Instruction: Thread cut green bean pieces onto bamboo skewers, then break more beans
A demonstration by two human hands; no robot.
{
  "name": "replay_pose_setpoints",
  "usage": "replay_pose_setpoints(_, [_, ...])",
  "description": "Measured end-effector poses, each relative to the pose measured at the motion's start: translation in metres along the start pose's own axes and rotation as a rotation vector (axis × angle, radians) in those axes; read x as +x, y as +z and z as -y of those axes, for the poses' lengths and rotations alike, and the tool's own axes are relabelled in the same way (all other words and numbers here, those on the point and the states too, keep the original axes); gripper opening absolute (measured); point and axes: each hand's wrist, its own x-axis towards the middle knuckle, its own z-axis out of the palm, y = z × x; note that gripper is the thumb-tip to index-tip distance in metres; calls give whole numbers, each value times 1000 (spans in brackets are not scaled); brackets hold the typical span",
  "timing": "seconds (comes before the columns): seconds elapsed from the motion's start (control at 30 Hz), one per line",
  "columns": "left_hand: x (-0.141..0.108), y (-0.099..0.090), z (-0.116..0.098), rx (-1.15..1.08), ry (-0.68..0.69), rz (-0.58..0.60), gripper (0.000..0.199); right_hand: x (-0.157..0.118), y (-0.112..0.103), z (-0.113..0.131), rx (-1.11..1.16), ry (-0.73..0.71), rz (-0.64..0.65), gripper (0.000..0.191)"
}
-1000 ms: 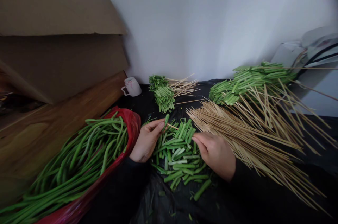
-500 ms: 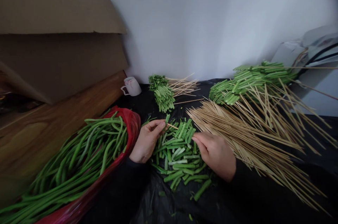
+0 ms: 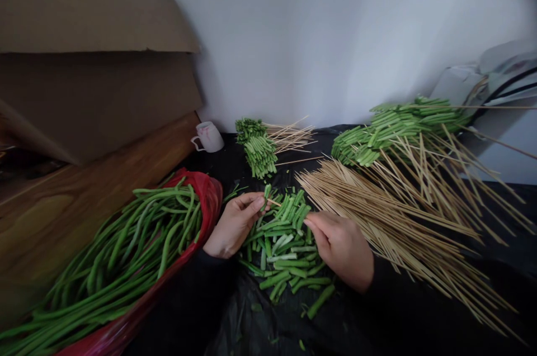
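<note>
Between thumb and fingers, my left hand (image 3: 235, 222) pinches a short piece of green bean (image 3: 267, 191). The tip of a bamboo skewer (image 3: 274, 202) meets that piece. My right hand (image 3: 342, 244) is closed on the skewer, which carries a row of cut bean pieces (image 3: 293, 208) side by side close to its fingers. Below both hands lies a loose heap of cut bean pieces (image 3: 289, 264) on black plastic sheeting (image 3: 247, 328). Part of the skewer is hidden behind the threaded beans and my right fingers.
Long whole beans (image 3: 138, 238) fill a red plastic bag (image 3: 207, 191) at left. Bare skewers (image 3: 398, 222) lie at right. Filled skewers form a small pile (image 3: 260, 155) and a larger pile (image 3: 403, 127) by the wall. A white mug (image 3: 210, 137) stands near a cardboard box (image 3: 100, 82).
The bean piece in my left hand has tilted slightly and sits a little lower against the skewer tip. Both hands otherwise keep nearly the same place.
</note>
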Motion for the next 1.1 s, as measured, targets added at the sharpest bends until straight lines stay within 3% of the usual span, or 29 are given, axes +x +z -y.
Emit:
replay_pose_setpoints(0.33, [-2,8,12,213,70,26,20,1,0,6,-2,-28,5,29])
replay_pose_setpoints(0.5, [-1,7,8,328,139,18,23,4,-3,0,-26,-13,-1,27])
replay_pose_setpoints(0.63, [1,0,2,575,219,-16,24,8,-7,-9,-32,31,-40,26])
replay_pose_setpoints(0.8, [3,-13,1,1042,372,160,10,10,-8,-14,-29,29,-46,25])
replay_pose_setpoints(1.1, [1,-12,0,1179,429,333,7,10,-9,-11,-39,29,-25,27])
